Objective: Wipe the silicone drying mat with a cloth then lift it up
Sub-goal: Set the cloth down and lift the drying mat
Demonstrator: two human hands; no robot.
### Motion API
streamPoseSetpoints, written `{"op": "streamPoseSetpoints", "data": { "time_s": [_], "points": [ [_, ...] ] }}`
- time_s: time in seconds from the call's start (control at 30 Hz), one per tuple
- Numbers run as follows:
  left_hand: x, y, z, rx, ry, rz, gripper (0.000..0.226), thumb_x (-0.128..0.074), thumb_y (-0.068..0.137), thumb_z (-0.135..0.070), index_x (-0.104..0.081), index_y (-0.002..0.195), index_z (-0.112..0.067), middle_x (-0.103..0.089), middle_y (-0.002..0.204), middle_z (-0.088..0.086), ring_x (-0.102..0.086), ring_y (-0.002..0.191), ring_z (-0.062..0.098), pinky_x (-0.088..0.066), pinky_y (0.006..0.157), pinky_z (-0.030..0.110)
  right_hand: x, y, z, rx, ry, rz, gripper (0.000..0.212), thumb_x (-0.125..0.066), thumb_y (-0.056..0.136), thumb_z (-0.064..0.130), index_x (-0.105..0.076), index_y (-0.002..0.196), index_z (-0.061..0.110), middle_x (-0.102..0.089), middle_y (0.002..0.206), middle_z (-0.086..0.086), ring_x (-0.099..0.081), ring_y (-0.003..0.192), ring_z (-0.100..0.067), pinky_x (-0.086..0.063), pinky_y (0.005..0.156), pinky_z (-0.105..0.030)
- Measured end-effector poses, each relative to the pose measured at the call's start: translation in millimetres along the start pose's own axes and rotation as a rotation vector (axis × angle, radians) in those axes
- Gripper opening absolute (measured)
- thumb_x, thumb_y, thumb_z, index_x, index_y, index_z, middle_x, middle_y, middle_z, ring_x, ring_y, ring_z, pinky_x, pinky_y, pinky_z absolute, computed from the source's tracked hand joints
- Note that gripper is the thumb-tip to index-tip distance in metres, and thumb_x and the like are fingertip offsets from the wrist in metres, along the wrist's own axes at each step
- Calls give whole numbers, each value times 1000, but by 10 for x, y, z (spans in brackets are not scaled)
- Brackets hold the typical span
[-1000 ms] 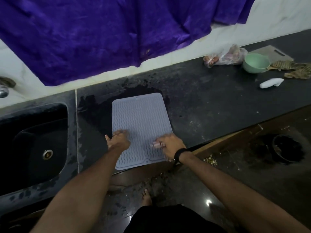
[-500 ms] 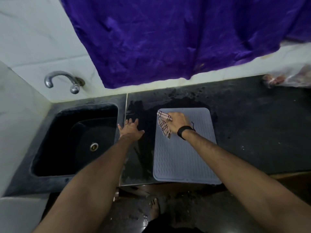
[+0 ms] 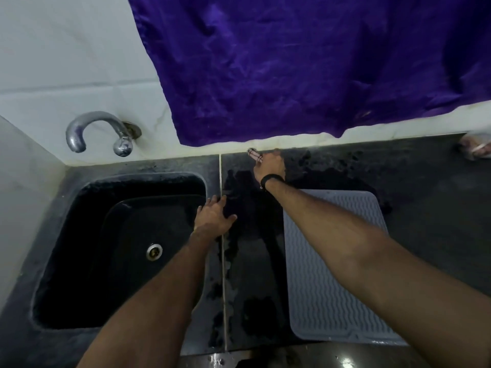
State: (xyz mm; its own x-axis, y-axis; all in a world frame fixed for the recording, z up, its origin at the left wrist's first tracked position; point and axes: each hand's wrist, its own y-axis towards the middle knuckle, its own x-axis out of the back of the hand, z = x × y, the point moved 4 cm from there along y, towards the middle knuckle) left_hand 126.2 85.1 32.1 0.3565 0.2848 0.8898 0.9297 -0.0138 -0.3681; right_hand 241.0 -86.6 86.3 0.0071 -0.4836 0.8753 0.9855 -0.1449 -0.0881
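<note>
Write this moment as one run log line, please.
right hand: holds cloth near wall | left hand: open, by sink | mat: flat

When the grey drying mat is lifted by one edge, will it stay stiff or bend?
The drying mat looks thin and lies flat on the counter, so it will probably droop. The wet patches beside it suggest it may cling or feel slippery.

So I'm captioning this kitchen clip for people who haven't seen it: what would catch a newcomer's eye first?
The big purple cloth hanging on the white wall dominates the top. Below it, on the wet dark counter, the right hand holds a checked cloth near the back wall, off the grey silicone drying mat lying flat at right. The left hand rests open beside the black sink.
</note>
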Motion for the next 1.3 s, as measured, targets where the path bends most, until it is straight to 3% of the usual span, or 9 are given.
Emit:
{"op": "streamPoseSetpoints", "data": {
  "time_s": [0.1, 0.2, 0.3, 0.4, 0.73, 0.9, 1.1, 1.2, 1.3],
  "points": [
    [-59, 112, 50, -20, -34, 10, 79, -59, 99, -50, -25, 163, -19, -23, 169, 11, -20, 156, 29, -20, 125, 49, -496, 76, 263, 82, -74, 244, 50, -58, 89, 31, -52, 134, 9, -44, 139, -16, -44, 127, -31, -42, 103, -36],
    [-108, 195, 65, -36, -90, -4, 74, -62, 98, -45, -33, 160, -17, -33, 164, 13, -32, 151, 31, -30, 121, 47, -925, -23, 409, 147, -137, 475, 40, -59, 87, 34, -65, 114, 5, -62, 122, -16, -56, 115, -30, -45, 92, -30],
    [-132, 224, 12, -74, -186, -69, 61, -66, 97, -37, -48, 152, -18, -50, 152, 8, -50, 136, 31, -45, 109, 44, -881, -45, 351, 193, -42, 436, 27, -56, 88, 28, -67, 102, 8, -64, 114, -15, -58, 110, -32, -49, 90, -35],
    [-184, 232, -148, -55, -275, -130, 52, -64, 99, -35, -54, 147, -15, -57, 147, 9, -54, 132, 32, -48, 106, 42, -541, -32, -18, 143, 128, 325, 41, -53, 93, 26, -54, 131, 12, -50, 136, -14, -46, 126, -31, -41, 104, -38],
    [-832, -50, -1193, 185, -447, 20, 39, -60, 99, -43, -74, 120, -13, -72, 120, 14, -65, 117, 34, -52, 94, 38, 743, -778, -2927, -635, 6, -75, 50, -54, 93, 26, -43, 135, -1, -43, 138, -21, -44, 126, -37, -40, 103, -47],
    [-1015, -256, -1487, 332, -485, 116, 39, -63, 94, -41, -74, 110, -7, -71, 116, 13, -68, 105, 32, -56, 88, 36, 764, -1178, -3334, -759, -11, 39, 67, -57, 90, 40, -34, 138, 0, -33, 144, -20, -34, 132, -35, -28, 110, -44],
    [-1184, -381, -1681, 463, -778, 144, 33, -74, 90, -26, -67, 111, -2, -70, 118, 17, -68, 97, 29, -58, 90, 37, 758, -1283, -3428, -643, 141, 136, 44, -54, 90, 40, -59, 118, 6, -62, 119, -14, -61, 99, -26, -52, 84, -34],
    [-1257, -547, -1762, 398, -523, 108, 46, -60, 100, -35, -56, 136, -5, -60, 134, 22, -61, 119, 38, -53, 98, 42, 788, -1333, -3471, -417, -10, 128, 40, -44, 97, 37, -53, 123, 8, -59, 121, -16, -59, 104, -31, -50, 83, -36],
    [-1306, -762, -1828, 289, -337, -5, 37, -45, 107, -33, -53, 131, -7, -60, 125, 29, -60, 114, 46, -52, 92, 49, 782, -1428, -3514, -250, -65, 83, 32, -37, 101, 31, -45, 124, 10, -63, 107, -19, -62, 91, -33, -43, 65, -33]
  ]
}}
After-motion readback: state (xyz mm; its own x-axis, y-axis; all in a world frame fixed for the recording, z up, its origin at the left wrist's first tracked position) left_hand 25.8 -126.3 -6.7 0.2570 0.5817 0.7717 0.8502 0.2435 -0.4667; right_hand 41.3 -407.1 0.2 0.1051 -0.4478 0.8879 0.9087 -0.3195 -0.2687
